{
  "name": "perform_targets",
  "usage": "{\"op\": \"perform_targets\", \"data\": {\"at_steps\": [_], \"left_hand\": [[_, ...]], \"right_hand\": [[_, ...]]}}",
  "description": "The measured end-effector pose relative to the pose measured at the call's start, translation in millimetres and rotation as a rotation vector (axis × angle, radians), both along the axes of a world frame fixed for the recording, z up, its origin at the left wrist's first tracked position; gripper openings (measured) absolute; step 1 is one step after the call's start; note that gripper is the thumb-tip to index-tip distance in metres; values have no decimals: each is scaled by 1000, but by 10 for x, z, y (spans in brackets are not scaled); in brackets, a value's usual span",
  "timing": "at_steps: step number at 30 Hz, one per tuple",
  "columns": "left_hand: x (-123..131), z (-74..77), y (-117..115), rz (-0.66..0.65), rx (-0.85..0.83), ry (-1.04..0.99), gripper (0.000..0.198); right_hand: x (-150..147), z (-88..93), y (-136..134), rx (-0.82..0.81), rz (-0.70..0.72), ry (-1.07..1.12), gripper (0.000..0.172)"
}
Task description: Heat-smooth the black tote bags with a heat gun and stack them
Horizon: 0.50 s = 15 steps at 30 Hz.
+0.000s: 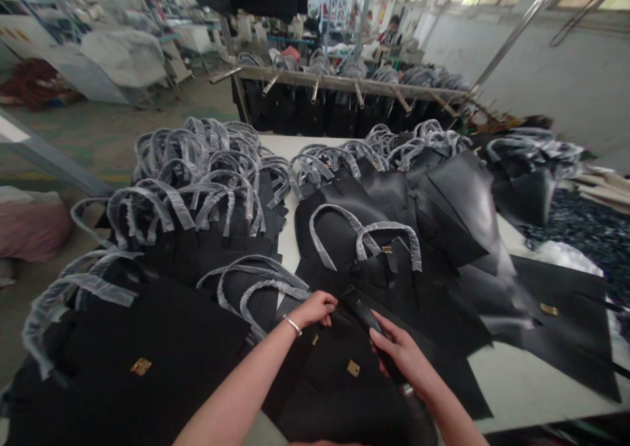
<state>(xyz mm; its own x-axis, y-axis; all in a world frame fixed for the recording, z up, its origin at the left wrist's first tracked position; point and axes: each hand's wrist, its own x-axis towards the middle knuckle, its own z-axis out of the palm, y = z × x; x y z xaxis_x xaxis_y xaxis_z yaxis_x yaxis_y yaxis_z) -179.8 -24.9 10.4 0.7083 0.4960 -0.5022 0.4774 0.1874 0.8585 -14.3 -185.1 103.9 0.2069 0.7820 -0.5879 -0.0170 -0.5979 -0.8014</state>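
Observation:
My right hand (398, 351) grips a black leather strap (377, 338) that lies across a black leather bag (325, 387) at the front of the table. A small brass plate (353, 368) is fixed to that bag. My left hand (312, 308), with a silver bangle (293, 325) on its wrist, has its fingers curled on the bag's upper edge, left of the strap. Piles of black bags (197, 256) spread out on both sides, their loop handles wrapped in clear plastic (344, 233). The lower end of the strap is blurred.
The bags lie on a white table (522, 387). Behind it, a metal rail (344, 82) carries more hanging black bags. Dark scraps (581, 236) lie to the right, a pink bundle (29, 223) sits to the left, and a seated person (390, 31) works far back.

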Motion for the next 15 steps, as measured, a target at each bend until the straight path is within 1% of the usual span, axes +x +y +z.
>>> {"op": "perform_targets", "data": {"at_steps": [2,7,10,13,15], "left_hand": [[23,-35,-16,3,-8,14,14],[53,-143,-49,68,44,57,26],[54,-172,-64,92,48,70,26],[50,-170,-74,96,34,67,24],[50,-165,-78,96,28,65,24]], "right_hand": [[29,2,-64,-14,15,5,71],[73,-35,-328,-48,101,15,70],[91,-20,-449,-64,123,13,70],[76,-3,-487,-66,138,12,70],[34,-5,-454,-56,139,-3,69]]}}
